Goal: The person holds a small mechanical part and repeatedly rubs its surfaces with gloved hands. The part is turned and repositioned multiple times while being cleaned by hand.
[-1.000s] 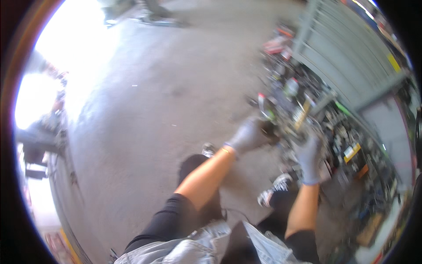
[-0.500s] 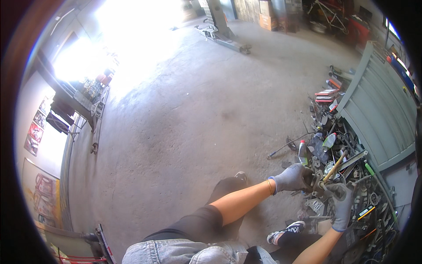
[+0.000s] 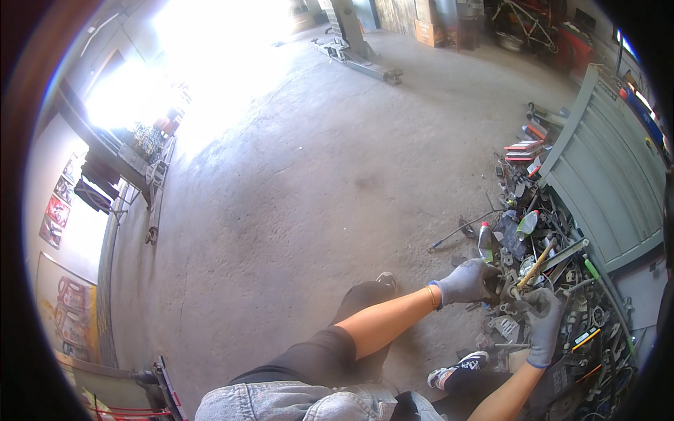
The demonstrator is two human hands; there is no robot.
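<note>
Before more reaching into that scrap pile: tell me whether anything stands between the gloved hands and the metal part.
Nothing visible does. The left hand is already on the metal part; the right hand is close beside it, amid the scrap pile.

We note red posters (image 3: 55, 214) on the left wall and cardboard boxes (image 3: 426, 31) far back.

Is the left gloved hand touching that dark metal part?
Touching: the head view shows the left hand closed against the dark metal part, no gap visible.
</note>
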